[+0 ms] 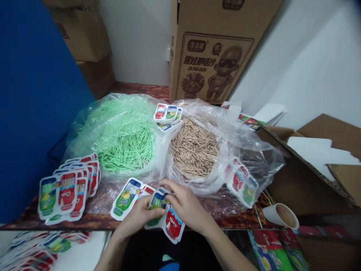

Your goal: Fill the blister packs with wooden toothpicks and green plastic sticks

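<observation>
My left hand (141, 213) pinches the green Sprite half of a can-shaped printed card (172, 225), its thumb lying across the front. Green sticks show near the top of that half. My right hand (187, 203) grips the top of the same card, fingers bent over its upper edge above the red Cola half. Just left of my hands lies another Sprite-and-Cola card (125, 199) on the table. Behind them, a clear bag holds many thin green sticks (126, 146), and a second bag holds brown sticks (196, 148).
Stacked cards (67, 192) stand at the left; more cards (169, 113) rest between the bags and on the right bag's plastic (244, 182). A paper cup (280, 216) with brown contents leans at the right. A tall carton (211, 49) rises behind; an open carton (284, 169) sits right.
</observation>
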### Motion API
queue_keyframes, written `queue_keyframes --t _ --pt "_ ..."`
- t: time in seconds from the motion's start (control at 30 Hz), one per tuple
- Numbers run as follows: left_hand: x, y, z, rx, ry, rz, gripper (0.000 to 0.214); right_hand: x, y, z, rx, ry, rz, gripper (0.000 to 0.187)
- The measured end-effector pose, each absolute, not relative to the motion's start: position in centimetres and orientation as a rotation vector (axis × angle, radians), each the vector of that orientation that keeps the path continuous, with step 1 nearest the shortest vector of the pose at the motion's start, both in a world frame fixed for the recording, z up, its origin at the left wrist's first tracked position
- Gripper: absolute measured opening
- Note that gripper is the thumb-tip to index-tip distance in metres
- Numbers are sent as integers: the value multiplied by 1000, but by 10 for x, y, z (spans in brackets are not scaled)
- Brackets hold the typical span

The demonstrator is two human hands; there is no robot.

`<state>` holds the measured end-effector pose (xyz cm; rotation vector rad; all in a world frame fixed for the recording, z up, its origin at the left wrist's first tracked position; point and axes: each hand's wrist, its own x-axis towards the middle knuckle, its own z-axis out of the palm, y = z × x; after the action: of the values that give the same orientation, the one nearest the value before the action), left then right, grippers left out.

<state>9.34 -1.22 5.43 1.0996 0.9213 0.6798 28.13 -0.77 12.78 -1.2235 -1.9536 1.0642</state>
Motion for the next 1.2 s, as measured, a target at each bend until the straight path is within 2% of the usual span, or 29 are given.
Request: queue_keyframes --t 0.03,0.13,0.27,0.43,0.5,0.6,0.8,1.03,1.2 --pt "93 -12 55 1110 948 684 24 282 -8 127 -1279 -1933 1056 37" --pt "95 -12 55 1146 1041 768 25 287 -10 119 -1411 -1946 981 10" --pt "100 -14 58 1179 1116 820 26 294 -12 104 -1444 -1979 885 24" --pt "115 -17 55 1154 1175 899 27 293 -10 97 -1475 -1917 749 31" --pt "121 -16 49 1103 1208 945 31 291 -9 96 -1474 -1890 722 32" --pt "127 -13 41 1079 1252 1002 24 290 -6 97 -1473 -1872 710 31" --pt "126 -11 48 1127 1220 1009 22 303 3 109 -1377 -2003 875 28" --pt "137 -13 55 1131 1320 1036 19 300 9 112 -1456 -2032 683 37" --pt "138 -13 59 1141 1263 1039 23 298 6 104 -1457 -1976 687 38"
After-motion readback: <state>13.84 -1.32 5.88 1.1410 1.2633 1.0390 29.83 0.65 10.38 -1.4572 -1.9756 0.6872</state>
